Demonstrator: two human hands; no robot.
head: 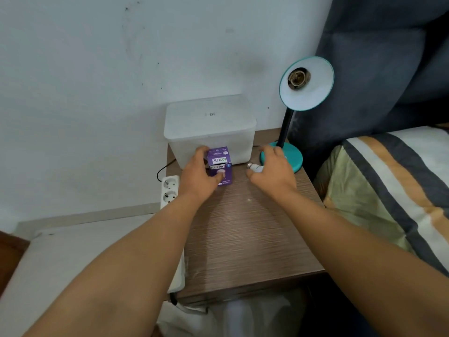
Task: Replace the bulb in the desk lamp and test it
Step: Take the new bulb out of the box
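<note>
The purple cardboard box (220,166) reads "ECOLINK" on two faces, one upside down. The left hand (199,175) clamps it, thumb pressed on the front, fingers over the far side. At its 3 o'clock the right hand (272,170) curls over a white bulb (255,168) lying on the wood-grain table (243,234), metal screw cap pointing to 9 o'clock. The teal lamp (306,83) stands at the table's 1 o'clock, socket bare. A frosted plastic bin (210,125) sits at 12 o'clock.

Beyond the left fingers (202,152) the lidded plastic bin (210,127) blocks; beyond the right fingers (272,152) the lamp base (295,159). Nearer tabletop (245,234) lies bare.
</note>
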